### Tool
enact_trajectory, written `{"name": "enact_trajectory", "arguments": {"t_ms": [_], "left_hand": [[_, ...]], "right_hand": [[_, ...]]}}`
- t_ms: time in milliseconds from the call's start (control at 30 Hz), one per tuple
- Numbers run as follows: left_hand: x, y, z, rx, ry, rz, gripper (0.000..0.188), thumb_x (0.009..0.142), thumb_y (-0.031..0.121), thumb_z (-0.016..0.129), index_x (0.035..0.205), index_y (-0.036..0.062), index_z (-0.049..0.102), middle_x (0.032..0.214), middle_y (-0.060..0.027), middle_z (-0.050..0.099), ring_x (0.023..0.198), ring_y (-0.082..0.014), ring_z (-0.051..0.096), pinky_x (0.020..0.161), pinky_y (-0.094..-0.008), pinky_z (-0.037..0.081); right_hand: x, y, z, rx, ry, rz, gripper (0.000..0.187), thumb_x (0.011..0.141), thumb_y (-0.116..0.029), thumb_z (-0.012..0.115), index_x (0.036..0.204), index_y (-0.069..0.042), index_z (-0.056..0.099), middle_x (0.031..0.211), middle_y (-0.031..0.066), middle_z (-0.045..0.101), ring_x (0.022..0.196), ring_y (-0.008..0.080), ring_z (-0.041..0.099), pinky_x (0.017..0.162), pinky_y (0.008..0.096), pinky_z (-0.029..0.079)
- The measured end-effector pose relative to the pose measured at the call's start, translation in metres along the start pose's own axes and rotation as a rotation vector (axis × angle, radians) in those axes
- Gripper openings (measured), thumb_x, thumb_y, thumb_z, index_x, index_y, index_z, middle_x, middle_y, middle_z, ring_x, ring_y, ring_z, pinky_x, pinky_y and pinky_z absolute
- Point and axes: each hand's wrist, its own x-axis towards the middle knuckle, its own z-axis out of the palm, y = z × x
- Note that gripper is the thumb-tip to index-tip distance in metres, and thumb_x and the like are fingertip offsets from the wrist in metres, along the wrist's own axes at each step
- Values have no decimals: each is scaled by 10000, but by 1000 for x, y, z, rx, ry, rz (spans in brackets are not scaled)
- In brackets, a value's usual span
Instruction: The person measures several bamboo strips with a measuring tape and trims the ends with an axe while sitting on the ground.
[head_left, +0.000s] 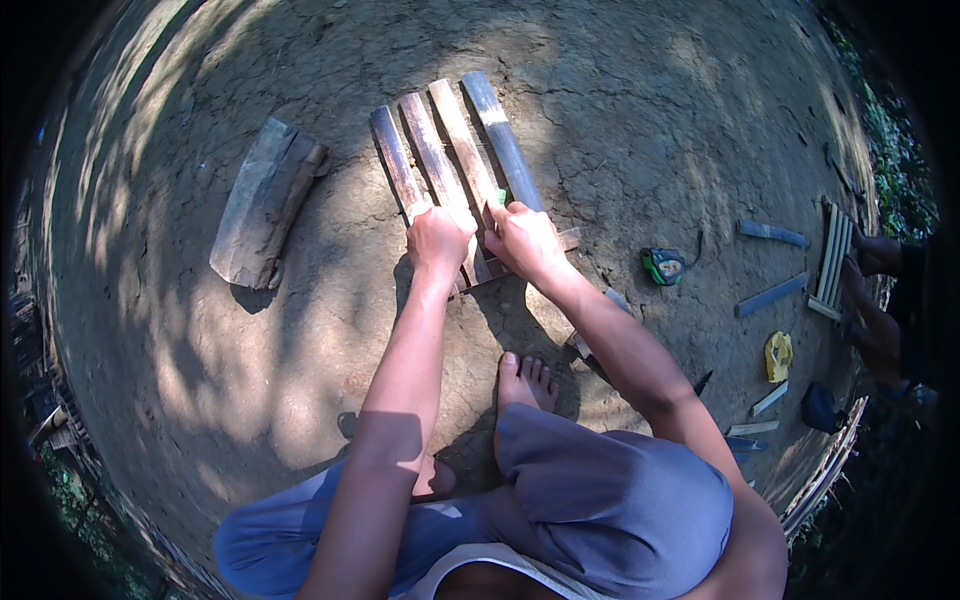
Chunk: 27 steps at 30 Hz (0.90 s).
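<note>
A small rack of several split-bamboo slats lies on the ground ahead of me, the slats side by side over a reddish-brown crosspiece (497, 284) at the near end. My left hand (440, 240) is closed around the near part of the left slats, beside the dark-stained slat (398, 160). Closed too, my right hand (525, 243) grips near the lower end of the pale slat (460, 135). A grey-blue slat (500, 135) runs along the right side. Something small and green (503, 195) shows by my right fingers; its kind is hidden.
A thick split log (262, 205) lies to the left. On the right are a green-and-black tape measure (662, 266), loose slats (772, 295), a yellow object (778, 356) and another slatted rack (832, 255) by another person's limbs (870, 290). My bare foot (525, 382) is close behind the rack.
</note>
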Motion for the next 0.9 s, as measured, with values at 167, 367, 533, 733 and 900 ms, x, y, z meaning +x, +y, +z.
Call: {"name": "enact_trajectory", "arguments": {"t_ms": [167, 367, 533, 733, 900], "left_hand": [[0, 8, -1, 10, -13, 41, 331, 803, 316, 681, 854, 3, 773, 862, -277, 726, 843, -444, 729, 792, -492, 586], [8, -6, 0, 107, 11, 97, 471, 776, 408, 728, 837, -59, 746, 846, -325, 695, 875, -475, 713, 795, -505, 560], [16, -11, 5, 270, 21, 185, 618, 776, 571, 788, 759, -45, 749, 764, -288, 700, 800, -460, 717, 769, -503, 554], [24, -55, -40, 26, -21, 132, 492, 904, 467, 725, 732, 7, 709, 551, -103, 602, 518, -216, 577, 558, -418, 462], [11, -89, -73, -463, -173, -303, 372, 983, 406, 676, 1008, 36, 690, 563, 58, 376, 399, -62, 315, 386, -253, 199]], "right_hand": [[-3, 2, -3, -3, 13, 34, 157, 799, -115, 660, 894, 9, 663, 884, 269, 668, 760, 441, 707, 702, 511, 581], [3, -5, 0, -33, 31, 70, 194, 829, -102, 605, 945, 34, 680, 896, 269, 687, 767, 426, 720, 698, 504, 596], [-6, 8, 1, 21, 35, 65, 187, 785, -96, 647, 904, 41, 690, 904, 262, 691, 768, 406, 724, 689, 478, 602], [-91, -11, -25, 256, 367, 34, 222, 907, -212, 682, 1084, -80, 659, 974, 165, 627, 986, 372, 641, 842, 489, 539], [-247, -3, -20, 415, 684, 411, 241, 928, -264, 715, 1102, -99, 740, 805, 142, 723, 733, 341, 710, 666, 446, 571]]}}
